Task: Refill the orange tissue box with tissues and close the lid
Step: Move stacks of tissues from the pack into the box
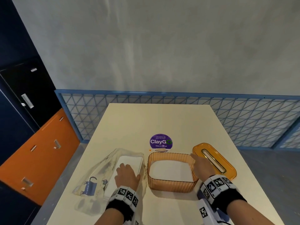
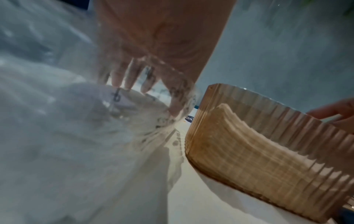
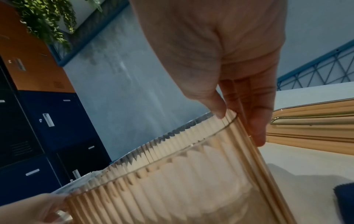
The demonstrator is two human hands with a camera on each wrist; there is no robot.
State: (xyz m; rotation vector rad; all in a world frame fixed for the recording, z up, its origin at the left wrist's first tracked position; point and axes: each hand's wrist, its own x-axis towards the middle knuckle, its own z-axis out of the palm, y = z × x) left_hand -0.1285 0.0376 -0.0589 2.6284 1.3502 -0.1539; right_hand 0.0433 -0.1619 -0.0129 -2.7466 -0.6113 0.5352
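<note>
While right hand (image 1: 202, 166) pinches the orange tissue box (image 1: 172, 185) rim, left hand (image 1: 127, 175) lies flat inside the tissue pack (image 1: 103, 172), directly left of the box.

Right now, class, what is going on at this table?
A person is refilling an orange tissue box. The right hand pinches the box's right rim, thumb inside and fingers outside. The left hand is inside a clear plastic pack, resting on the white tissues there. The box already holds a stack of tissues. Its lid lies off to the right on the table.
</note>
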